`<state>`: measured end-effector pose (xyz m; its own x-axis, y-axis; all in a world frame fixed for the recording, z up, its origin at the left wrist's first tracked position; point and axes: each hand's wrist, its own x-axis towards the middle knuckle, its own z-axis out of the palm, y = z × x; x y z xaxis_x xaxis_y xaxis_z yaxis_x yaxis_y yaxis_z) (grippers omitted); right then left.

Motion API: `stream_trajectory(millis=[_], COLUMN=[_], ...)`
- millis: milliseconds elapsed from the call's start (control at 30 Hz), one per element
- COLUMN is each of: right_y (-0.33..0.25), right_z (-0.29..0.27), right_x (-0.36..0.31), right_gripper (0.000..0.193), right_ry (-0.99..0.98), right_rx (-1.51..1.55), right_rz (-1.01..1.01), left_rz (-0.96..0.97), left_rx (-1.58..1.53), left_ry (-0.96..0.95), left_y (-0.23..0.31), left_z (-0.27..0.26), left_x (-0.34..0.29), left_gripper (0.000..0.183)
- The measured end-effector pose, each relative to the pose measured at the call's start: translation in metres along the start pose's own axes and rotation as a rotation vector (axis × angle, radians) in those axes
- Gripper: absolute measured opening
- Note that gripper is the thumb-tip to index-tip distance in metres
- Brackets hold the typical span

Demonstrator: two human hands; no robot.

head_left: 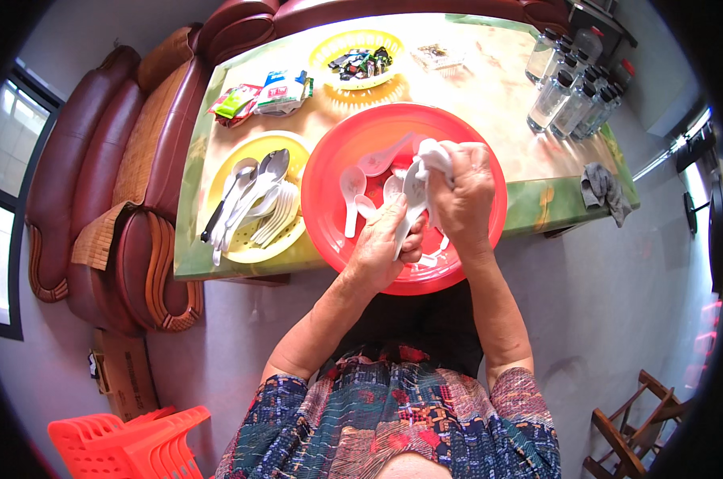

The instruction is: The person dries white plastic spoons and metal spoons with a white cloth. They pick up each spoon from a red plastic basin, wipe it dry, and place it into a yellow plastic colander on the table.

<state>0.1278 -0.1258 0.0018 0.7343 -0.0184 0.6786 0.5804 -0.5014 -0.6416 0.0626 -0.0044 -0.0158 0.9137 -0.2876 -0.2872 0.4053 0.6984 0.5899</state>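
My left hand (384,243) is closed round the handle of a white soup spoon (413,191), held tilted above a large red basin (325,148). My right hand (467,191) grips a bunched white cloth (435,156), pressed close to the bowl of that spoon. Inside the basin lie several more white spoons, one of them a flat-handled soup spoon (351,184) near its left side. Part of the basin's contents is hidden behind my hands. Left of the basin, a yellow basket (219,182) holds a pile of metal and white spoons (270,188).
Everything stands on a green-edged table (529,209). Toward the back are colourful packets (282,89), a yellow basket (321,54) of small wrapped items and a clear box (437,56). Several capped bottles (547,104) group at the right, near a grey cloth (604,191). Red-brown sofas (82,152) flank the table.
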Motion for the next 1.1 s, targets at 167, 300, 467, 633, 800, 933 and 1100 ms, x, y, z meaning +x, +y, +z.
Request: stream_trajectory(millis=[167, 300, 467, 633, 800, 933, 1100], right_y=[0.007, 0.0, 0.018, 0.023, 0.016, -0.01, 0.014], right_z=[-0.013, -0.006, -0.018, -0.022, -0.035, -0.038, -0.039], right_x=[0.004, -0.01, -0.013, -0.016, -0.013, -0.007, -0.006], right_gripper=[0.034, 0.04, 0.028, 0.021, 0.031, 0.04, 0.039], right_ry=[-0.011, -0.193, -0.365, -0.339, -0.237, -0.379, -0.485], right_rx=[0.085, 0.068, 0.476, 0.646, 0.47, -0.164, 0.057], right_rz=[0.155, 0.012, 0.283, 0.396, 0.297, -0.243, -0.065], left_rz=[0.005, 0.026, 0.038, 0.022, -0.04, 0.111, 0.176], left_rx=[0.012, 0.076, 0.229, 0.268, 0.265, 0.461, 0.679], left_ry=[0.03, 0.083, 0.035, 0.015, 0.135, 0.055, 0.045], left_y=[-0.001, -0.001, 0.0, 0.001, 0.001, -0.003, 0.0], left_z=[0.0, 0.002, 0.002, -0.004, 0.001, -0.003, 0.01], left_x=[-0.003, -0.003, -0.007, -0.007, -0.009, -0.011, -0.013], left_gripper=[0.026, 0.026, 0.023, 0.025, 0.029, 0.029, 0.03])
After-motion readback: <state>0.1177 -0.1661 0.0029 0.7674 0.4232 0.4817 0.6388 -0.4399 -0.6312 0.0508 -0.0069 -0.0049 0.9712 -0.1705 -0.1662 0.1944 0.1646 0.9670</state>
